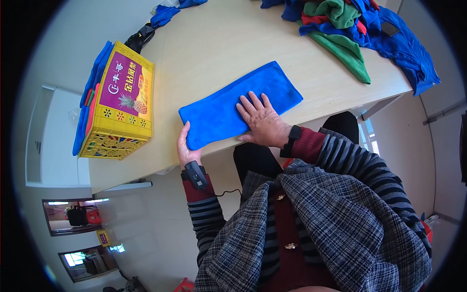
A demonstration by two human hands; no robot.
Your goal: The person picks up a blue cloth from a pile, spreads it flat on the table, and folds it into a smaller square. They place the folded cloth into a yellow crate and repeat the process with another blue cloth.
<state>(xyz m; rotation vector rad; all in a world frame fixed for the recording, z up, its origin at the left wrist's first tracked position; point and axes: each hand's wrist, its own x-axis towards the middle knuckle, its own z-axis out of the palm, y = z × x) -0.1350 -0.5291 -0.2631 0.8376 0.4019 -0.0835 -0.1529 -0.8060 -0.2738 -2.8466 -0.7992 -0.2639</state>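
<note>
Left hand (185, 146) pinching near corner of folded blue cloth (233, 104) at table (214, 44) front edge, right hand (262, 121) flat, fingers spread, pressing cloth's near half

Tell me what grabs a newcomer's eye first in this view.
The folded bright blue cloth near the front edge of the pale wooden table stands out first: the right hand lies flat on it and the left hand grips its near corner. To its left stands a yellow plastic crate with folded cloths stacked against its far side. A jumbled pile of blue, green and red cloths fills the table's far right corner.
</note>
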